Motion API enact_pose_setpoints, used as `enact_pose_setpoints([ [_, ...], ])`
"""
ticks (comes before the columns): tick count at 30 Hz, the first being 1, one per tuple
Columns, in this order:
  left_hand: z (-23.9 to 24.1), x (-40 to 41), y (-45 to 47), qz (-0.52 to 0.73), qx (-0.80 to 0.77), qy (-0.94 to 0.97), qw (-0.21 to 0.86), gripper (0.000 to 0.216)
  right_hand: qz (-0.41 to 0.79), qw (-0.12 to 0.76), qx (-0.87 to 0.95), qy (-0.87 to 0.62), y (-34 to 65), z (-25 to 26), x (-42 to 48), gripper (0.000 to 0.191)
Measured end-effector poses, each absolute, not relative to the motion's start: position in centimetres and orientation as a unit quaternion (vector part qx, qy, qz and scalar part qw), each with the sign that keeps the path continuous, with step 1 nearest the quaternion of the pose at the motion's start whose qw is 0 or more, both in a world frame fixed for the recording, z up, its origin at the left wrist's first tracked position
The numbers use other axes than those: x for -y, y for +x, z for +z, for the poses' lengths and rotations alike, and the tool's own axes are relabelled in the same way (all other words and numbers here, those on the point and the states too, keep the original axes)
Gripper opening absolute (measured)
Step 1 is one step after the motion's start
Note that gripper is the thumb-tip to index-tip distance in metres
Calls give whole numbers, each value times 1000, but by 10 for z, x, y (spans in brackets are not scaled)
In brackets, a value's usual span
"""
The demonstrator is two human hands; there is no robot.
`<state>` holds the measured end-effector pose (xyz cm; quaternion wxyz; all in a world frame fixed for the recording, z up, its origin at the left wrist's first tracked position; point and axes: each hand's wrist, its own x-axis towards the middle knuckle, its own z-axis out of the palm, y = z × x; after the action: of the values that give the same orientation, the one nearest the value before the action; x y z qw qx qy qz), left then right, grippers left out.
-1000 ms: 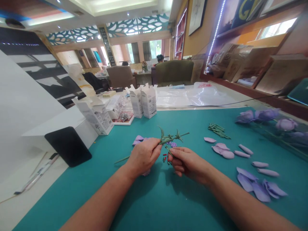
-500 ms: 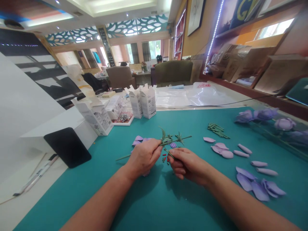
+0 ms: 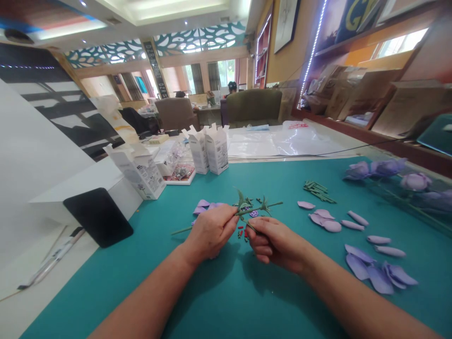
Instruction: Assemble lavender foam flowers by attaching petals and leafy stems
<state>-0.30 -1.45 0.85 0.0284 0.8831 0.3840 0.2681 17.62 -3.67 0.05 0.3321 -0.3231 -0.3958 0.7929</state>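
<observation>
My left hand is closed around a green artificial flower stem, which pokes out on both sides of the fist and carries pointed leaves. Close beside it, my right hand pinches a thin green piece that meets the stem near the left thumb. Whether that piece is fixed to the stem I cannot tell. Under and behind the hands lie a small purple openwork disc, tiny red pieces and little green parts. Purple petals are partly covered by my left hand.
Right on the green mat lie a pile of green sticks, lilac petals and darker purple petals. Assembled purple flowers lie beyond. Left stand a black tablet-like panel and open white boxes.
Both hands keep their grip and almost the same place. The thin green piece has its tip slightly closer to the stem; the whole view has shifted a little.
</observation>
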Motion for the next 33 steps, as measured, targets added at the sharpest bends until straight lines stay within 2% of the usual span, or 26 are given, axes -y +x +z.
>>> enact_pose_setpoints([
  [23, 9, 17, -1, 275, -355, 893, 0, 27, 797, 362, 360, -322, 177, 0, 40, 35],
  [33, 8, 19, 1, 253, -434, 864, 33, 26, 779, 388, 359, -337, 178, -5, 33, 34],
])
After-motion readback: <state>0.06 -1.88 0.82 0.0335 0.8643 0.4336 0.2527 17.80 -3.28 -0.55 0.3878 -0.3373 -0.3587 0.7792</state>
